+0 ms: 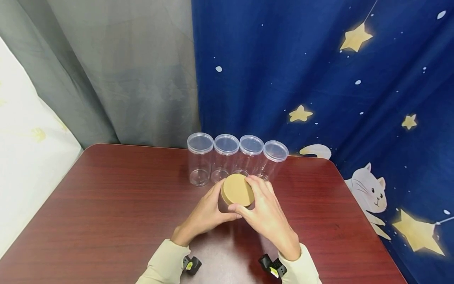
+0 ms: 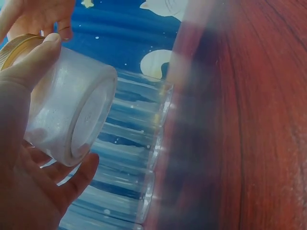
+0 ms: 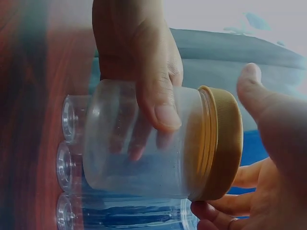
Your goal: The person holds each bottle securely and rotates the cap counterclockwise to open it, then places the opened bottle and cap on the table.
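A translucent wide plastic jar with a ridged golden-yellow screw lid is held upright between both hands. My left hand grips the jar's body, thumb on the near side and fingers round the far side. In the right wrist view its thumb presses the wall below the lid. My right hand spans the lid loosely. Its fingertips lie at the lid's far lower rim, while its thumb stands off the lid with a small gap. The jar's bare bottom shows in the left wrist view.
Several tall clear jars with clear lids stand in a row just beyond the hands, close to the back edge of the reddish-brown table. Behind hang a grey curtain and a blue star-patterned curtain.
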### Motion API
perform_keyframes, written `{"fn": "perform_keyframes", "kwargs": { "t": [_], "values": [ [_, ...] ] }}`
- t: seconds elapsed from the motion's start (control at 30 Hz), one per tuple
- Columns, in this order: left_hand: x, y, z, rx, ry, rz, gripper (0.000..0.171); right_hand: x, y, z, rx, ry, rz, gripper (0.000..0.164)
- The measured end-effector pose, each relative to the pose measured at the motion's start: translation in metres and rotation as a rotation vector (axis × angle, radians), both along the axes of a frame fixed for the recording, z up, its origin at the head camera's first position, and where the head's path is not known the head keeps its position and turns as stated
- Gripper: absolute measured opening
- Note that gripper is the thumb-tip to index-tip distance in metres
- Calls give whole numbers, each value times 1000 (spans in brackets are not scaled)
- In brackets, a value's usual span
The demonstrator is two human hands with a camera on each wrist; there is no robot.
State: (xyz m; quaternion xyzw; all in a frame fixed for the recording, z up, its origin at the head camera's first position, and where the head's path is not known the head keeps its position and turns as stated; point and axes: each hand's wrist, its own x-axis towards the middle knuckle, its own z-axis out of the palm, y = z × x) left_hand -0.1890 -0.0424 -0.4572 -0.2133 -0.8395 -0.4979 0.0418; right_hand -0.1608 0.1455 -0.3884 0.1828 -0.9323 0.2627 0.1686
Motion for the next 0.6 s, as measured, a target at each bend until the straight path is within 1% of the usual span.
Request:
{"fn": "perform_keyframes", "kwargs": {
  "t": [0.23,0.6],
  "values": [
    [0,0,0,-20,0,-13,102,0,1,-1,19,26,9,82],
    [-1,-2,-2,-1,-3,-39,100,-2,1,-2,25,59,26,82]
  ]
}}
